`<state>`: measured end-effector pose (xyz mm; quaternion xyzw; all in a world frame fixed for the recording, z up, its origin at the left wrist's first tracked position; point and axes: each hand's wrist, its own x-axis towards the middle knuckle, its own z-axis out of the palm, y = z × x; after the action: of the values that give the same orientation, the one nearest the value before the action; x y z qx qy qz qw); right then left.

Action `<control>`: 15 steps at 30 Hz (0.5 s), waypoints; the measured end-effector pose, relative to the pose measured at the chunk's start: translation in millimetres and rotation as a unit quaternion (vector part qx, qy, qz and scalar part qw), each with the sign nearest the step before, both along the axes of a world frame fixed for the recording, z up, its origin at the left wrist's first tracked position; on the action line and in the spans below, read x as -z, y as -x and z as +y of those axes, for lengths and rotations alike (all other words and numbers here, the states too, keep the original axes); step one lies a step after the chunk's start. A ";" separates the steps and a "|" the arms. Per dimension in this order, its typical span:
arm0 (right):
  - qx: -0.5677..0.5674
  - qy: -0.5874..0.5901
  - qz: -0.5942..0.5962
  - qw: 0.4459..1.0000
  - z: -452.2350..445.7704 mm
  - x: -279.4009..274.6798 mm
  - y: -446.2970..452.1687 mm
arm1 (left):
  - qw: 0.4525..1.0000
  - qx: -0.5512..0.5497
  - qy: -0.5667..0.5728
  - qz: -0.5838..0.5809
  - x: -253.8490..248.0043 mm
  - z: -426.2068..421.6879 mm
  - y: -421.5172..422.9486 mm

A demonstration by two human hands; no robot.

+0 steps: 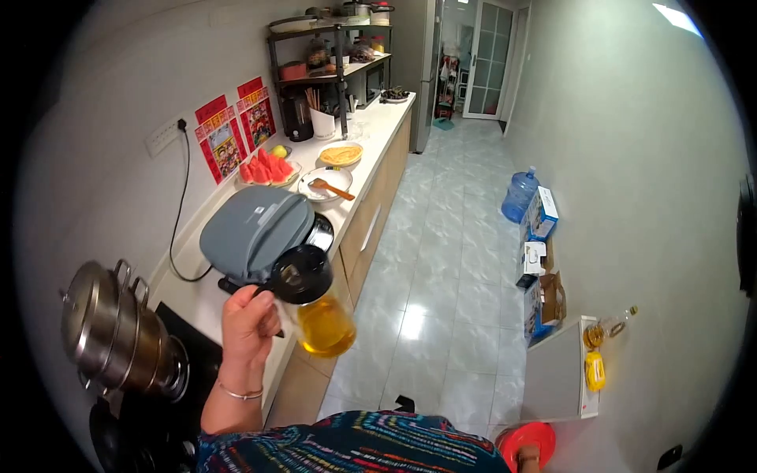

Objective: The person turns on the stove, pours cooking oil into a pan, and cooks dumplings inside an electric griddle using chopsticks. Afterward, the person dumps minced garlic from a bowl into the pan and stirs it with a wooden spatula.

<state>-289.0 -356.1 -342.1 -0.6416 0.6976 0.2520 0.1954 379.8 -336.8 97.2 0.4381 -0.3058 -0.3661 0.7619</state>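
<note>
My left hand (251, 322) is closed round the black handle of an oil jug (325, 325), which has a black lid and yellow oil inside. The jug is held up, tilted, in front of a grey electric griddle (256, 225) with its lid down. Beyond the griddle, a white plate (318, 184) bears a wooden spatula (331, 188). Low at the right, my right hand (528, 456) is partly visible at a red basin (544, 437); its fingers are not clear.
A steel steamer pot (118, 327) stands on the black stove at left. Watermelon slices (268, 168) and a flatbread (341, 154) lie on plates farther along the counter. Boxes (542, 303), a blue water bottle (520, 195) and a white cabinet (556, 374) line the right wall.
</note>
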 end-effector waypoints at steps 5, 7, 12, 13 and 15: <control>0.121 -0.081 0.016 0.989 -51.9 -40.9 -28.0 | 0.997 0.035 0.051 0.035 -0.9 -129.0 1.8; 0.106 -0.082 0.009 0.991 -96.8 -36.6 -30.4 | 0.996 0.022 0.076 0.039 5.2 -172.7 4.2; -0.114 -0.023 0.022 0.993 -291.1 -37.0 -29.7 | 0.996 -0.022 0.073 0.055 7.2 -259.4 6.4; -0.104 -0.008 -0.002 0.994 -344.8 -41.3 -38.7 | 0.995 -0.048 0.070 0.052 5.5 -275.0 6.1; 0.405 0.121 -0.470 0.775 -444.5 -92.6 -96.2 | 0.992 -0.089 0.065 0.055 3.2 -305.5 1.4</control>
<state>-192.8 -800.7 -249.5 -0.3562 0.7391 -0.2697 0.5041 378.4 -642.3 94.0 0.3926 -0.2462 -0.2998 0.8339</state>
